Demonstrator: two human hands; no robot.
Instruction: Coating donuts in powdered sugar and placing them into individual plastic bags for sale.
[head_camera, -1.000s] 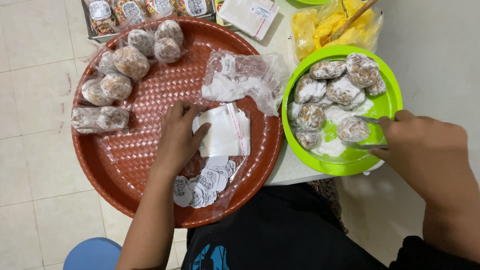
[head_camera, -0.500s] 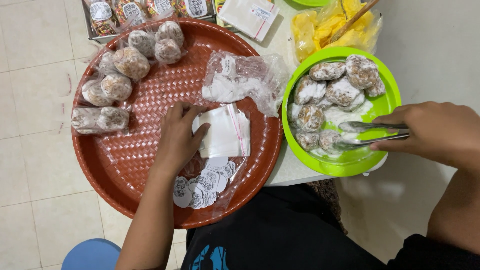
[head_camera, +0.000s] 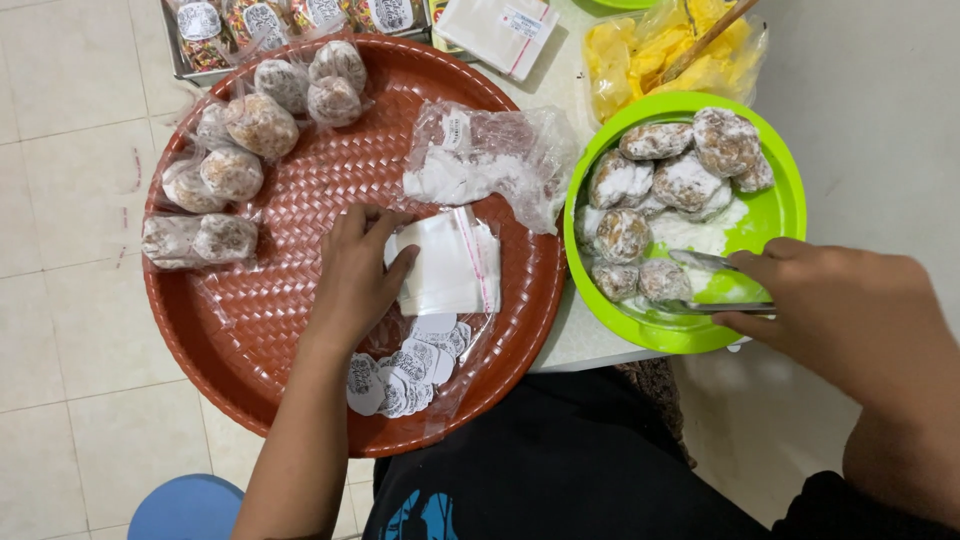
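1. I see the red woven tray (head_camera: 250, 330) spread across the lap; it looks stiff and light, best lifted by its rim.
2. The green plate (head_camera: 780, 215) sits beside it on the table edge, rigid and shallow, holding the sugared cakes (head_camera: 690, 170).
3. Those cakes, round, brown and dusted white, strike me as soft and crumbly; a light pinch across the sides should suit them.
4. The right hand (head_camera: 840, 310) is closed around metal tongs (head_camera: 715, 285), whose tips lie low in the plate near one cake; I cannot tell whether they grip it.
5. The left hand (head_camera: 355, 275) rests flat, fingers spread, on the stack of clear bags (head_camera: 450, 260) in the tray's middle: thin, slippery, easiest peeled from a corner.
6. Small round stickers (head_camera: 405, 365) lie just below.
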